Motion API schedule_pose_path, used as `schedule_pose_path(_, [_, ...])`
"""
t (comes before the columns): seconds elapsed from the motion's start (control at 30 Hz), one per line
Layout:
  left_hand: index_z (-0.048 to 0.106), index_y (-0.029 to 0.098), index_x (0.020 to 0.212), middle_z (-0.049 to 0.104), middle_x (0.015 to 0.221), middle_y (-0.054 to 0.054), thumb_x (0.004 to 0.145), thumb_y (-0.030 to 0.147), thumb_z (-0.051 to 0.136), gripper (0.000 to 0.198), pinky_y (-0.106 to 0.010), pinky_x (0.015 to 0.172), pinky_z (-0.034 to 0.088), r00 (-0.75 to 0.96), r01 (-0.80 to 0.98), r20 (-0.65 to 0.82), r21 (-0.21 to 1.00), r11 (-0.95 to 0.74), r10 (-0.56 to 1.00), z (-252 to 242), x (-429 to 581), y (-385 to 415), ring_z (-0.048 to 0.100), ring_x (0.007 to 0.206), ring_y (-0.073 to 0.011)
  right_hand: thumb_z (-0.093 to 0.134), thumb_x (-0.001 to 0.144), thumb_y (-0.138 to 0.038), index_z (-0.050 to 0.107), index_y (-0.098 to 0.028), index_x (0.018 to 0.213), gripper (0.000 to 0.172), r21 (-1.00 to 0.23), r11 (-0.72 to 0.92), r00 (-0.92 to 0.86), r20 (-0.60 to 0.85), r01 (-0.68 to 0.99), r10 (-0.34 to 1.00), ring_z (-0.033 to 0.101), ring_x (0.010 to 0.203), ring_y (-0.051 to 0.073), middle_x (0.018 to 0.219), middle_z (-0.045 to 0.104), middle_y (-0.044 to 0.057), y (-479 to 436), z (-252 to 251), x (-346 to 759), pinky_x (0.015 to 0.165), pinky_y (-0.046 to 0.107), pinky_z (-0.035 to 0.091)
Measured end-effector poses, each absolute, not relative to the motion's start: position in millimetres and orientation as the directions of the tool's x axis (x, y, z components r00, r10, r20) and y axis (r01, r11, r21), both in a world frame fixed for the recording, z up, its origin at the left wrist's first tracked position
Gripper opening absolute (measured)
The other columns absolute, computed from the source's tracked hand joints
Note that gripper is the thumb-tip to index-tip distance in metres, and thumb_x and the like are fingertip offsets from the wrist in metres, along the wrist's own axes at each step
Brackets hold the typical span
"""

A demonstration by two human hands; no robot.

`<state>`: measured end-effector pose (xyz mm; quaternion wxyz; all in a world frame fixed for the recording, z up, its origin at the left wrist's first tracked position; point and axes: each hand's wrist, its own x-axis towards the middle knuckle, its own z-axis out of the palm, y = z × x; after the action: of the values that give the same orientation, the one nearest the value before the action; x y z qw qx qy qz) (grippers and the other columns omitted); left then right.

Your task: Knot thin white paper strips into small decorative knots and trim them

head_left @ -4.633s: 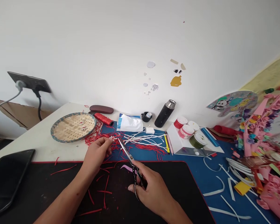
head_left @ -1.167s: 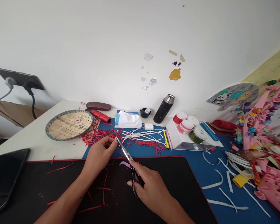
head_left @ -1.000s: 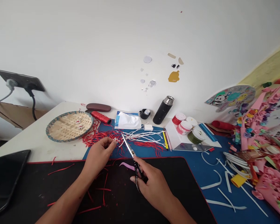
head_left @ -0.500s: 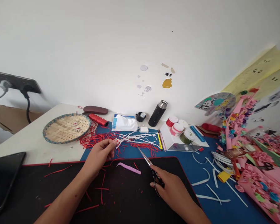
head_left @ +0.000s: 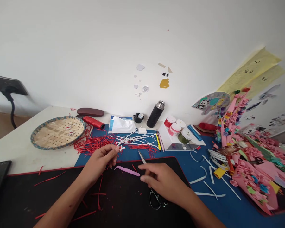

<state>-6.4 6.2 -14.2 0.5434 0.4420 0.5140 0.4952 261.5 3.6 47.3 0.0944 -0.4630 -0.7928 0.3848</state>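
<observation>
Between my left hand's [head_left: 108, 155] thumb and forefinger is a small red-and-white knotted cord flower [head_left: 120, 148]. My right hand [head_left: 158, 177] is above the scissors [head_left: 155, 200], its thumb and forefinger apart. It covers the middle of the scissors; one blade shows past the fingers and the handle loops stick out below. Whether the palm still touches them I cannot tell. Purple curved tweezers [head_left: 127, 171] rest on the black mat [head_left: 123, 202] between my hands. White cords [head_left: 142, 139] stretch out behind the flower, and a heap of red cords [head_left: 95, 144] lies to its left.
A round woven basket [head_left: 54, 131] stands left, near a red thread spool [head_left: 93, 122]. Behind are a white tissue pack [head_left: 122, 124] and an upright black flask [head_left: 156, 114]. Ribbon rolls [head_left: 174, 129] sit on a white box. Pink paper crafts [head_left: 254, 180] crowd the right side.
The right hand has come off the scissor handles and shifted toward the left hand. The handles now show below it. My left hand keeps its pinch. The view has turned slightly right.
</observation>
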Motion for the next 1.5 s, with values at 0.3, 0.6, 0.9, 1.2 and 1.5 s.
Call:
schedule_pose_path(0.3, [0.061,0.023,0.070,0.057,0.059,0.004,0.084,0.071,0.071,0.051,-0.028,0.057,0.040,0.099,0.002,-0.107,0.994,0.108,0.989,-9.8,-3.4,3.5,0.048,0.055,-0.0151,0.070,0.094,-0.049,0.070,-0.019,0.113,0.035,-0.983,-0.042,-0.521,-0.130,0.176,0.844,0.071,0.058,0.014,0.085,0.068,0.001,53.8,3.2,191.1,0.049,0.022,0.047])
schedule_pose_path(0.6, [0.063,0.024,0.070,0.055,0.059,0.004,0.085,0.071,0.066,0.050,-0.028,0.056,0.039,0.092,0.139,-0.146,0.981,0.133,0.985,-7.6,0.7,3.8,0.049,0.056,-0.0168,0.069,0.096,-0.044,0.068,-0.018,0.099,0.027,-0.981,-0.030,-0.480,-0.119,0.190,0.869,0.069,0.057,0.013,0.075,0.067,-0.001,48.5,-15.5,183.6,0.051,0.022,0.047])
schedule_pose_path(0.9, [0.063,0.024,0.064,0.053,0.056,0.004,0.082,0.073,0.065,0.052,-0.027,0.052,0.035,0.037,0.286,-0.164,0.947,0.147,0.986,-10.2,4.4,3.5,0.045,0.053,-0.0170,0.063,0.101,-0.028,0.071,-0.022,0.100,0.010,-0.862,0.229,-0.465,-0.009,0.453,0.885,0.066,0.065,0.016,0.070,0.069,-0.001,42.8,-15.0,187.8,0.064,0.027,0.047])
schedule_pose_path(1.2, [0.073,0.023,0.078,0.066,0.065,0.000,0.084,0.074,0.067,0.052,-0.029,0.055,0.044,0.036,0.188,-0.154,0.972,0.144,0.987,-10.9,-4.2,5.2,0.056,0.058,-0.0187,0.063,0.100,-0.031,0.064,-0.020,0.097,0.011,-0.985,-0.083,-0.484,-0.147,0.151,0.863,0.064,0.054,0.013,0.061,0.064,-0.005,48.6,-19.3,188.7,0.057,0.025,0.048])
schedule_pose_path(1.5, [0.080,0.026,0.116,0.075,0.082,-0.003,0.084,0.052,0.079,0.041,-0.035,0.068,0.052,0.062,0.148,-0.063,0.988,0.054,0.996,-12.8,-11.1,1.3,0.064,0.072,-0.0226,0.073,0.092,-0.045,0.067,-0.019,0.096,0.027,-0.970,-0.240,-0.573,-0.180,-0.030,0.800,0.064,0.048,0.012,0.057,0.064,-0.006,48.9,-14.6,190.0,0.052,0.022,0.046])
